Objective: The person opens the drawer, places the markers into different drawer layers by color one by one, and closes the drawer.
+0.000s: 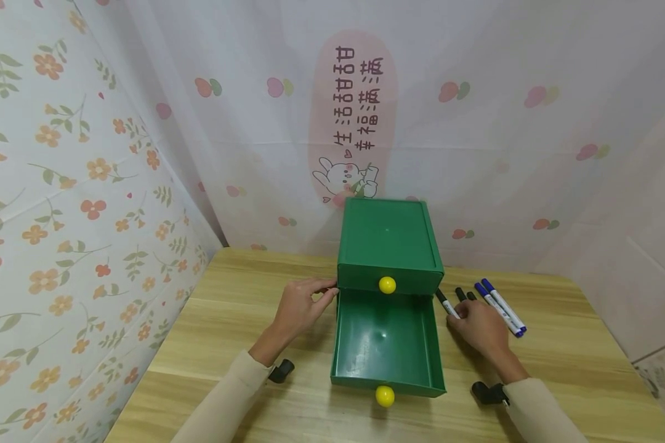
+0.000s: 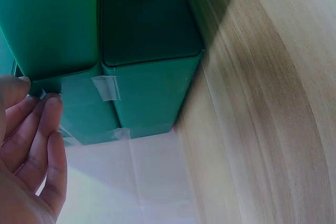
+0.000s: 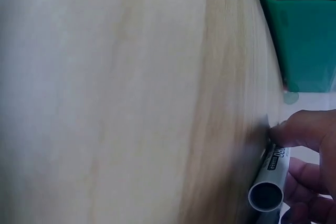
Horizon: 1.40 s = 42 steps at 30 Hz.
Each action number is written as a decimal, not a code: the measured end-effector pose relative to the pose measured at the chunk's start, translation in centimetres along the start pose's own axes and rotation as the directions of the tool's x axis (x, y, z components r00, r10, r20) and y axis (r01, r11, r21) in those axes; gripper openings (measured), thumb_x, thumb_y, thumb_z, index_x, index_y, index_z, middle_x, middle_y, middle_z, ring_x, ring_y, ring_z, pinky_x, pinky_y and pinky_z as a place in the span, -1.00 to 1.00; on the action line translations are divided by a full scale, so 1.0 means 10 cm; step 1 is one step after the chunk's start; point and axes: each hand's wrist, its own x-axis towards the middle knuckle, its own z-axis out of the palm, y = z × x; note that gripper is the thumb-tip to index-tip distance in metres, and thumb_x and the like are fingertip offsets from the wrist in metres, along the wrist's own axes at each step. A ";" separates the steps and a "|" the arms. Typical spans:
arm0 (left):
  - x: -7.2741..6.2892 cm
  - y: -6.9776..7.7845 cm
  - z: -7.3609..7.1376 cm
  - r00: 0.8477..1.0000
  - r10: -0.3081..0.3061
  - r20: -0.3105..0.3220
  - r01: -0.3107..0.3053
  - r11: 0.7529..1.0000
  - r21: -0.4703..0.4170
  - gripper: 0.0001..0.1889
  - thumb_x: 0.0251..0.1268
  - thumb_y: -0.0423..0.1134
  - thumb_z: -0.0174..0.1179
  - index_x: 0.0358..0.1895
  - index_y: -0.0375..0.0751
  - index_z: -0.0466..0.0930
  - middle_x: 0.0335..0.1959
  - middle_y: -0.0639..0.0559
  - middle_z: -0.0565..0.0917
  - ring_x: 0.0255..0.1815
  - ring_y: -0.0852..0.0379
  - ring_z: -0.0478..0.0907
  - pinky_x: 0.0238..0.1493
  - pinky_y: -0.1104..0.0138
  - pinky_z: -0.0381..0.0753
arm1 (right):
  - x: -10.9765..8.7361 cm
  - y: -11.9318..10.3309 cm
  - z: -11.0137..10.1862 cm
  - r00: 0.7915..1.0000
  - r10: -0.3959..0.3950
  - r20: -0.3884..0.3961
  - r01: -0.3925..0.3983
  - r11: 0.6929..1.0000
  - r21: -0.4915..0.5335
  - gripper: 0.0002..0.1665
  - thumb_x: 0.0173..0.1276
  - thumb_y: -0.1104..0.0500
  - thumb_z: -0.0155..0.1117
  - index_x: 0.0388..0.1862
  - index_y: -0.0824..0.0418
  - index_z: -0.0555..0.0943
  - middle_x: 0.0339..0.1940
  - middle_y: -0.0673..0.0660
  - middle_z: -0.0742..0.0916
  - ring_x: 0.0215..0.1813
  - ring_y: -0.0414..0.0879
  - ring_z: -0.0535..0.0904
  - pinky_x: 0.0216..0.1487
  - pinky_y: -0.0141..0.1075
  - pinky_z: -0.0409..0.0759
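- Nearest the camera, at the bottom of the head view: left sleeve (image 1: 227, 400) and right sleeve (image 1: 540, 409), both pale, with small black fittings (image 1: 281, 371) at the wrists.
- Right of centre: right grip (image 1: 481, 326), thumb and fingers clamped on a white-barrelled marker (image 1: 447, 306), just beside the open drawer's right wall; pinch also visible at the lower right of the right wrist view.
- Left of centre: left grip (image 1: 305, 307), thumb and fingertips close together at the left edge of the green cabinet (image 1: 388, 237), by the open drawer; cannot tell whether clamped on that edge or only touching.
- Between both grips, lower centre: open drawer (image 1: 385, 338), pulled well out, yellow knob (image 1: 385, 397) on its front.
- Upper left of the left wrist view: closed drawer front (image 2: 152, 30) next to the surface, clear tape (image 2: 107, 87) on the cabinet's side.
- Just above the right grip: dark marker ends (image 1: 462, 295), partly hidden.
- Farther right: two blue-capped markers (image 1: 500, 309), side by side on the wood-grain surface (image 1: 565, 344).
- Across the top: printed curtain (image 1: 244, 123); far left: floral curtain (image 1: 61, 184).
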 end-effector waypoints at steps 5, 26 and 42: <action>-0.01 -0.01 0.01 1.000 0.012 -0.006 -0.011 1.000 0.009 -0.82 0.45 -0.35 0.50 0.00 -0.34 0.89 -0.10 -0.13 0.89 -0.12 -0.05 0.88 -0.25 0.11 0.86 | 0.03 -0.02 0.02 1.000 0.016 0.006 -0.015 1.000 -0.011 -0.74 0.34 0.09 0.55 -0.21 0.28 0.79 -0.45 0.06 0.69 -0.46 -0.04 0.50 -0.55 -0.15 0.44; -0.02 0.00 0.02 1.000 0.004 -0.002 -0.004 1.000 0.009 -0.83 0.44 -0.36 0.50 -0.01 -0.33 0.89 -0.11 -0.12 0.89 -0.11 -0.03 0.88 -0.23 0.15 0.86 | 0.27 -0.15 -0.50 0.990 -0.058 -0.129 0.069 0.994 0.085 -0.71 0.45 0.10 0.41 -0.11 0.33 0.75 -0.28 0.21 0.76 -0.40 -0.02 0.56 -0.49 -0.17 0.44; 0.00 -0.01 -0.01 1.000 0.008 0.008 -0.008 1.000 0.006 -0.82 0.47 -0.32 0.48 0.01 -0.34 0.89 -0.10 -0.13 0.89 -0.13 -0.04 0.88 -0.24 0.08 0.86 | 0.42 -0.46 -1.27 0.967 -0.173 -0.186 0.174 0.985 -0.012 -0.68 0.38 0.09 0.39 -0.14 0.35 0.76 -0.30 0.22 0.76 -0.44 0.00 0.56 -0.56 -0.19 0.40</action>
